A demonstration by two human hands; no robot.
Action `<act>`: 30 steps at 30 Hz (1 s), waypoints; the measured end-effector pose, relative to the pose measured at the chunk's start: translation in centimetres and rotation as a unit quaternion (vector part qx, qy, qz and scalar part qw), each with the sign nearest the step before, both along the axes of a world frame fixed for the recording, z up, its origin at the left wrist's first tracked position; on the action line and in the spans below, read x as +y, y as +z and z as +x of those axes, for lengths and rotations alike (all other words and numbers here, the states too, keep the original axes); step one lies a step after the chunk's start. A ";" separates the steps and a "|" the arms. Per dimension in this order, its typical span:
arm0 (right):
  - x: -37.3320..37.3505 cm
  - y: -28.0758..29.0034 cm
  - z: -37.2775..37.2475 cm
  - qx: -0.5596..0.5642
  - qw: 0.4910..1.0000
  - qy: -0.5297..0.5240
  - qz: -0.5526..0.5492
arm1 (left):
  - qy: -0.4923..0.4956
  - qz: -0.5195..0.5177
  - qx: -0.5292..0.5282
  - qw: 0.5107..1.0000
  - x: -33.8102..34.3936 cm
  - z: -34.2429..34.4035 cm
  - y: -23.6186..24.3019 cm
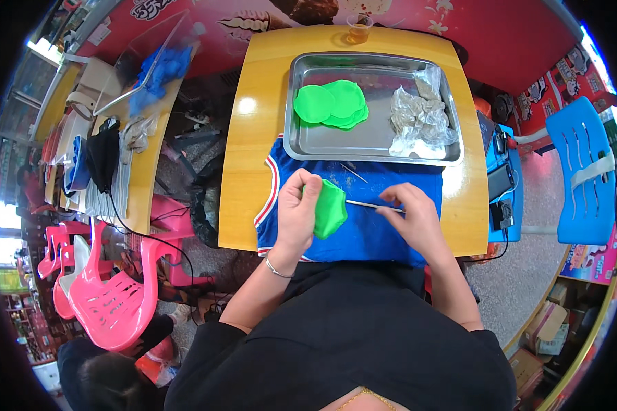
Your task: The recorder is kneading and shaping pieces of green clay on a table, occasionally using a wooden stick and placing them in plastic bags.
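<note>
My left hand (296, 214) holds a bright green flat piece (330, 209), thumb on its edge, bent into an angular shape. It looks like soft cloth, though I cannot be sure. In my right hand (419, 220) a thin stick (373, 205) is pinched, its tip reaching to the right edge of the green piece. Both hands are over a blue jersey (391, 240) with red and white trim, spread on the table. A second thin stick (354, 172) lies on it. Beyond, a metal tray (336, 145) holds several overlapping green discs (330, 104) and crumpled clear plastic packets (421, 118).
The tray stands on a yellow wooden table (243, 185). At its far edge is a clear cup (358, 31) of amber liquid. Pink chairs (116, 308) and a person (110, 373) are at the lower left. A blue chair (583, 171) stands right; a side table (136, 205) is left.
</note>
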State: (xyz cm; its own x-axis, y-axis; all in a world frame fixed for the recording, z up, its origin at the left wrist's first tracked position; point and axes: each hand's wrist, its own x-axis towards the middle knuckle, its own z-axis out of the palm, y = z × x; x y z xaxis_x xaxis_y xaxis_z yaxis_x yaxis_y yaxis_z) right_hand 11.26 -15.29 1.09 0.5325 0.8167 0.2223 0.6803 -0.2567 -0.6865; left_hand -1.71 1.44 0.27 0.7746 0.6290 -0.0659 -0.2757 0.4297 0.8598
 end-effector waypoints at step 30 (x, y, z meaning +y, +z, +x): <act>1.2 2.3 -3.7 0.115 0.985 0.006 0.125 | -0.072 0.173 -0.009 0.982 -0.9 -0.6 2.1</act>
